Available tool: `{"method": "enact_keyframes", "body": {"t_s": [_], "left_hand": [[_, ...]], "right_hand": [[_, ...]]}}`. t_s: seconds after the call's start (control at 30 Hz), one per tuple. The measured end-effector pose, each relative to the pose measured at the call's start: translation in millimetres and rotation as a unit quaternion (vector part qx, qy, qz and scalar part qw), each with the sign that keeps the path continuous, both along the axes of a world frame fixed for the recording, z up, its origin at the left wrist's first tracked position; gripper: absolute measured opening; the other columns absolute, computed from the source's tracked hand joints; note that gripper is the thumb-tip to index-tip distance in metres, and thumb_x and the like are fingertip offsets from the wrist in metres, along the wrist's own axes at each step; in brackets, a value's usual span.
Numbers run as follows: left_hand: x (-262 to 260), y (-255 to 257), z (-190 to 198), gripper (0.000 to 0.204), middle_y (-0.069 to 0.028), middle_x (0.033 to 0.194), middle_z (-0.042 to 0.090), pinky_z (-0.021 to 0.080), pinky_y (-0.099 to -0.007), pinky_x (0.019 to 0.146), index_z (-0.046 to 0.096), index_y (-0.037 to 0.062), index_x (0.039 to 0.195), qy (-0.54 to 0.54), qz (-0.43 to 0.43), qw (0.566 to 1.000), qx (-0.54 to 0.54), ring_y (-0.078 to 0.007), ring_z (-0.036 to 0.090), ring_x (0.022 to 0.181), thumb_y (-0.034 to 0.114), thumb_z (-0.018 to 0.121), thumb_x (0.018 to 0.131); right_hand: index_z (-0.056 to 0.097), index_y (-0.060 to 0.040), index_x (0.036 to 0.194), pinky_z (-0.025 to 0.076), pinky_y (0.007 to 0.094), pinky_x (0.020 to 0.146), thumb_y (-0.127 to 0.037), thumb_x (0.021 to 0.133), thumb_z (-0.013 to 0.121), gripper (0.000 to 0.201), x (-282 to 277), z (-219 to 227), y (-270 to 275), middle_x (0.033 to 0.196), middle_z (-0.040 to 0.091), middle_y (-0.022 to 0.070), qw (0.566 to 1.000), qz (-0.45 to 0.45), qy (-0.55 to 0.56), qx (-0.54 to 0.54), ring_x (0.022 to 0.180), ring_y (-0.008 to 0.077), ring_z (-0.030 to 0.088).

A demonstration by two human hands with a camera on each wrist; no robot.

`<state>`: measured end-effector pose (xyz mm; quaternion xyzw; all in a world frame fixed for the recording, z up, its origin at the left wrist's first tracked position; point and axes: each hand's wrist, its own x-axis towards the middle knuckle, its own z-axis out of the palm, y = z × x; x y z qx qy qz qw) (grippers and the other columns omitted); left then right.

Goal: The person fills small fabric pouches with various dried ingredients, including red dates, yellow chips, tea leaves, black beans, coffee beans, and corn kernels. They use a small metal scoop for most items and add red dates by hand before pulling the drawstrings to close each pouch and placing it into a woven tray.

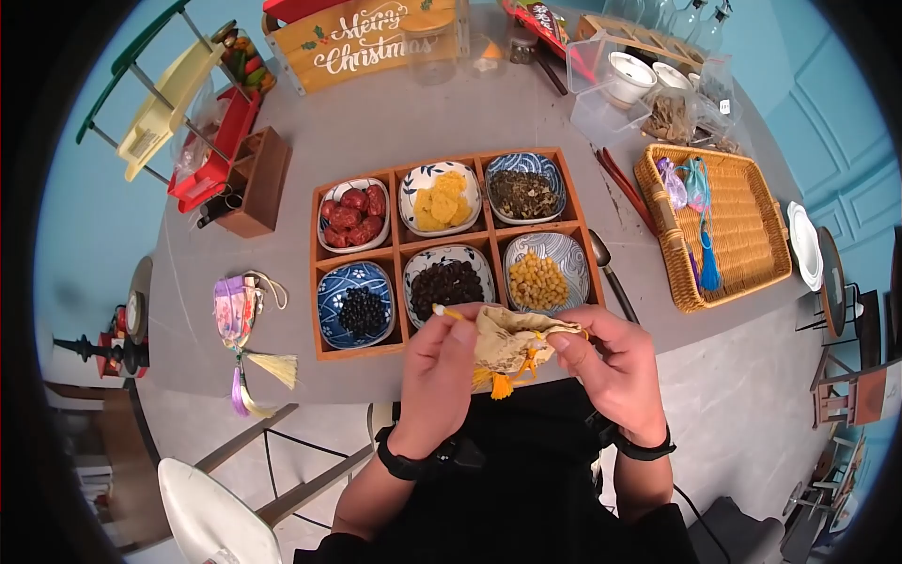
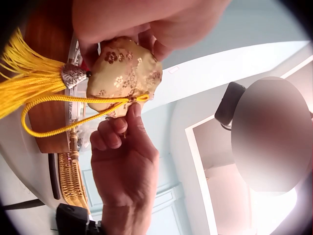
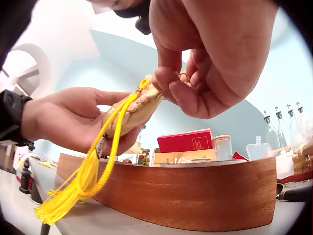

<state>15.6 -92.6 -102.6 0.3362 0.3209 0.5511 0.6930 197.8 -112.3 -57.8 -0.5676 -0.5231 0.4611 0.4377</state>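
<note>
A gold brocade drawstring pouch (image 1: 503,346) with yellow cords and a tassel (image 1: 502,386) is held up in front of the wooden box (image 1: 361,353). My left hand (image 1: 438,371) grips the pouch from its left side, fingers curled behind it. On the other side, my right hand (image 1: 611,369) pinches at the gathered mouth with thumb and forefinger, where a thin cord shows (image 3: 184,77). Flower patterns cover the pouch body (image 2: 128,68) in the left wrist view. The yellow cord loop (image 3: 115,142) hangs down beside it in the right wrist view. What is inside the pouch is hidden.
Bowls in the box hold red dates (image 1: 353,218), yellow pieces (image 1: 442,201), dried leaves (image 1: 523,195), dark berries (image 1: 363,311), dark pieces (image 1: 448,283) and yellow kernels (image 1: 536,280). A floral pouch (image 1: 235,310) lies left; a spoon (image 1: 613,274) and wicker tray (image 1: 752,230) are right.
</note>
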Motion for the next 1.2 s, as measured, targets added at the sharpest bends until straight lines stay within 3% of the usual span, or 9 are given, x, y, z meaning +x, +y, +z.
{"method": "enact_keyframes", "body": {"t_s": [0.33, 0.53, 0.63, 0.7, 0.87, 0.97, 1.03, 1.07, 1.2], "left_hand": [[-21, 14, 3, 0.020, -0.0168, 0.108, 0.067, 0.046, -0.0393, 0.100, 0.061, 0.0000, 0.108, -0.013, 0.085, 0.995, 0.053, -0.0283, 0.062, 0.110, 0.015, 0.051, 0.100], [-28, 25, 26, 0.015, -0.0116, 0.092, 0.067, 0.052, -0.0323, 0.085, 0.063, 0.0005, 0.103, -0.116, 0.028, 0.991, 0.057, -0.0220, 0.066, 0.092, 0.010, 0.052, 0.099], [-29, 34, 54, 0.015, -0.0047, 0.082, 0.062, 0.049, -0.0243, 0.071, 0.063, 0.0000, 0.105, 0.139, -0.108, 0.984, 0.003, -0.0113, 0.060, 0.076, 0.008, 0.052, 0.098], [-11, 35, 70, 0.016, -0.0011, 0.083, 0.064, 0.044, -0.0202, 0.067, 0.064, 0.0011, 0.107, 0.340, -0.191, 0.916, 0.089, -0.0043, 0.056, 0.074, 0.009, 0.055, 0.096], [-2, 34, 77, 0.017, 0.0008, 0.086, 0.063, 0.045, -0.0214, 0.073, 0.064, 0.0003, 0.107, 0.359, -0.297, 0.880, 0.091, -0.0046, 0.057, 0.083, 0.012, 0.058, 0.096], [0, 35, 73, 0.017, 0.0015, 0.078, 0.058, 0.041, -0.0204, 0.063, 0.062, 0.0005, 0.103, 0.339, -0.234, 0.904, 0.112, -0.0031, 0.051, 0.072, 0.015, 0.056, 0.097], [0, 35, 76, 0.017, 0.0029, 0.069, 0.049, 0.031, -0.0190, 0.053, 0.060, 0.0023, 0.100, 0.232, -0.186, 0.954, 0.045, -0.0017, 0.040, 0.060, 0.018, 0.055, 0.098], [1, 35, 77, 0.017, 0.0029, 0.069, 0.049, 0.031, -0.0190, 0.053, 0.060, 0.0023, 0.100, 0.232, -0.184, 0.954, 0.047, -0.0017, 0.040, 0.060, 0.018, 0.055, 0.098], [6, 33, 75, 0.017, 0.0048, 0.067, 0.043, 0.025, -0.0185, 0.051, 0.057, 0.0038, 0.104, 0.121, -0.162, 0.979, -0.012, -0.0017, 0.032, 0.057, 0.020, 0.052, 0.100]], "right_hand": [[0.063, 0.0019, 0.115, 0.034, 0.0195, 0.053, -0.003, 0.096, 0.054, 0.021, 31, -32, -6, 0.069, 0.054, -0.0025, 0.974, -0.064, 0.213, 0.036, 0.057, 0.0044, 0.043], [0.062, 0.0020, 0.113, 0.036, 0.0206, 0.054, -0.001, 0.094, 0.054, 0.021, 34, -14, -2, 0.069, 0.053, -0.0021, 0.992, -0.044, 0.116, 0.036, 0.059, 0.0051, 0.045], [0.062, 0.0018, 0.112, 0.039, 0.0220, 0.056, 0.002, 0.092, 0.054, 0.022, 30, 11, 12, 0.072, 0.055, -0.0025, 0.993, 0.042, 0.004, 0.111, 0.062, 0.0060, 0.048], [0.062, 0.0016, 0.113, 0.040, 0.0227, 0.057, 0.004, 0.091, 0.054, 0.024, 22, 26, 22, 0.073, 0.055, -0.0017, 0.989, 0.073, -0.033, 0.123, 0.064, 0.0068, 0.049], [0.061, 0.0014, 0.117, 0.044, 0.0235, 0.063, 0.005, 0.087, 0.058, 0.030, 11, 41, 39, 0.079, 0.058, 0.0014, 0.982, 0.140, -0.078, 0.102, 0.069, 0.0084, 0.053], [0.060, 0.0018, 0.120, 0.049, 0.0275, 0.078, 0.001, 0.082, 0.066, 0.038, 10, 24, 35, 0.096, 0.062, 0.0088, 0.988, 0.037, 0.120, 0.093, 0.086, 0.0156, 0.060], [0.058, 0.0022, 0.123, 0.047, 0.0347, 0.095, -0.005, 0.075, 0.076, 0.052, 21, 5, 24, 0.118, 0.060, 0.0149, 0.958, 0.022, -0.122, 0.260, 0.109, 0.0258, 0.059], [0.056, 0.0028, 0.125, 0.041, 0.0395, 0.103, -0.009, 0.068, 0.081, 0.063, 17, -3, 17, 0.131, 0.053, 0.0191, 0.958, 0.057, -0.133, 0.247, 0.124, 0.0328, 0.051], [0.056, 0.0026, 0.123, 0.042, 0.0412, 0.102, -0.008, 0.067, 0.080, 0.062, -12, -5, 10, 0.134, 0.049, 0.0186, 0.963, 0.053, -0.155, 0.215, 0.123, 0.0360, 0.049]]}}
